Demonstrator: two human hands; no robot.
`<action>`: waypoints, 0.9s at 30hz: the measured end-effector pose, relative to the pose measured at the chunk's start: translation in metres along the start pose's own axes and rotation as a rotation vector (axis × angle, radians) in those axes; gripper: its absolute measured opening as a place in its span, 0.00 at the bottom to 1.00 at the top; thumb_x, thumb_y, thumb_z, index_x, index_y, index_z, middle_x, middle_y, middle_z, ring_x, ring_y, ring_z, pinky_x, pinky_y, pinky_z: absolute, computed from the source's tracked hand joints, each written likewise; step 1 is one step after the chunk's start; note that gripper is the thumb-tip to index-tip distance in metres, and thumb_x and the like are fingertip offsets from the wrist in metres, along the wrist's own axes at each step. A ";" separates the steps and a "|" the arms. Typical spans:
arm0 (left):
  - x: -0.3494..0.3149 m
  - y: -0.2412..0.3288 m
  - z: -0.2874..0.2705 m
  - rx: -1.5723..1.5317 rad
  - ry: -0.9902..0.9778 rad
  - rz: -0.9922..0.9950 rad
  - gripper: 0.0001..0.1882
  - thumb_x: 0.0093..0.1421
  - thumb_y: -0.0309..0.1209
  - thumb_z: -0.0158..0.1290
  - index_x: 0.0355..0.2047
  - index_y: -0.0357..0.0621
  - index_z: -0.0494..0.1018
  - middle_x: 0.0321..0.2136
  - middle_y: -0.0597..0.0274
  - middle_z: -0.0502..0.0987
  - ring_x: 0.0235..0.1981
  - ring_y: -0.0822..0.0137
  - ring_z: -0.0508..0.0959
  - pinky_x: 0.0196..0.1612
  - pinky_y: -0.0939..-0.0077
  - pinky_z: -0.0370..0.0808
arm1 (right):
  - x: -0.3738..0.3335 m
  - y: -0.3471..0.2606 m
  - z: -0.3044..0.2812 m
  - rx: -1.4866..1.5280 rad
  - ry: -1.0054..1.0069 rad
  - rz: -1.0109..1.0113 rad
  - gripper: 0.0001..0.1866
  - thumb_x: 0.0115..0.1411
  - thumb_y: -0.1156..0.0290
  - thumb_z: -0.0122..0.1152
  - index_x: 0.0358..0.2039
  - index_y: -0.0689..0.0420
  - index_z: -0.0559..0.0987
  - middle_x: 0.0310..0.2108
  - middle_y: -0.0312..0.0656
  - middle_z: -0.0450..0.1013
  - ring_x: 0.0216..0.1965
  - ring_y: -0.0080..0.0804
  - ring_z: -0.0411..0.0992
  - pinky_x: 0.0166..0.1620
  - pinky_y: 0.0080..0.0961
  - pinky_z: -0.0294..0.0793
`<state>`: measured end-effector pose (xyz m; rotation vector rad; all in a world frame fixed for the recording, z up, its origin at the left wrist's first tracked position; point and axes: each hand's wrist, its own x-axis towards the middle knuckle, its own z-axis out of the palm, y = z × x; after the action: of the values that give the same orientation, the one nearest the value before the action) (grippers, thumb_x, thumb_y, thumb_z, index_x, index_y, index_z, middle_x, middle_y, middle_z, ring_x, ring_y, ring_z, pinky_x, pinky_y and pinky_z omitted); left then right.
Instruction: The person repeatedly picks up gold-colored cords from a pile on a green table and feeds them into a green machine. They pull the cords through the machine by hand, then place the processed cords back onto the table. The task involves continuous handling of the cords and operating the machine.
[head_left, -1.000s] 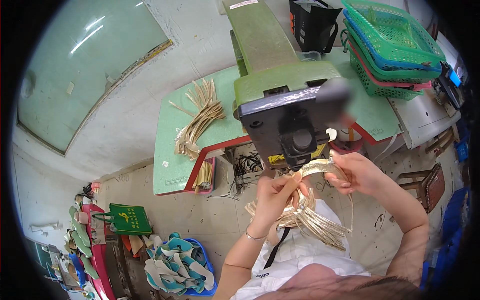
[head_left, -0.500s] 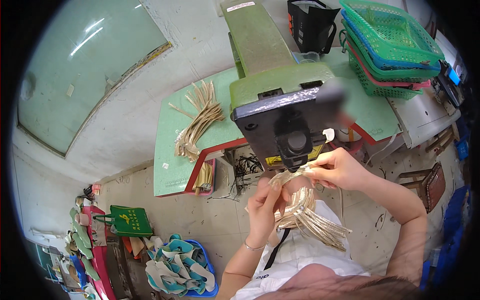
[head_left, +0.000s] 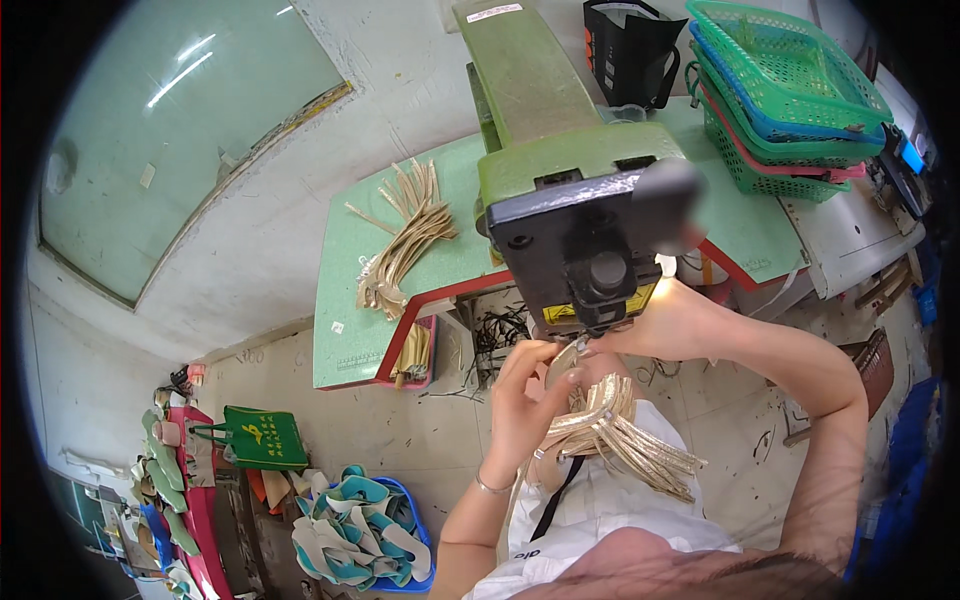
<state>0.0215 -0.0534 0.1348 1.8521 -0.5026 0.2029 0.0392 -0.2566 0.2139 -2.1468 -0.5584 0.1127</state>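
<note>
- While the left hand [head_left: 525, 395] grips a bundle of pale gold straps [head_left: 615, 430], fingers curled around its upper end, the bundle sits just below the black machine head [head_left: 590, 250].
- Straps: thin, flat, shiny beige-gold, bent at the top and fanning out lower right over the lap.
- Right hand [head_left: 665, 325] is up against the underside of the machine head, touching the strap tip; finger state can't be told, partly hidden.
- Second pile of similar straps [head_left: 405, 240] lies on the green table [head_left: 345, 330], well apart.
- Stacked plastic baskets [head_left: 785, 95] at the table's far right.
</note>
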 end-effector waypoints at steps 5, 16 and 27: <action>0.013 -0.002 -0.003 -0.158 -0.193 -0.329 0.04 0.56 0.25 0.55 0.28 0.36 0.75 0.22 0.71 0.74 0.23 0.82 0.67 0.25 0.89 0.61 | 0.004 0.002 -0.010 -0.126 -0.063 0.087 0.19 0.48 0.65 0.65 0.37 0.63 0.74 0.32 0.45 0.74 0.33 0.37 0.72 0.39 0.29 0.71; -0.004 -0.011 0.000 -0.578 -0.058 -0.375 0.07 0.58 0.26 0.53 0.24 0.35 0.75 0.22 0.69 0.74 0.23 0.83 0.67 0.25 0.90 0.62 | -0.046 0.087 -0.010 0.829 -0.182 0.540 0.28 0.66 0.50 0.36 0.44 0.67 0.71 0.31 0.46 0.74 0.32 0.31 0.75 0.36 0.25 0.73; 0.006 0.003 0.011 -0.523 -0.106 -0.407 0.07 0.58 0.26 0.54 0.26 0.34 0.77 0.21 0.71 0.74 0.23 0.85 0.66 0.25 0.90 0.61 | -0.066 0.085 -0.008 1.320 0.144 0.393 0.27 0.66 0.57 0.39 0.54 0.69 0.63 0.16 0.27 0.52 0.15 0.13 0.45 0.18 0.14 0.48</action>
<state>0.0237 -0.0658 0.1362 1.4137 -0.2107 -0.2804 0.0119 -0.3340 0.1429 -0.9183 0.0848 0.4075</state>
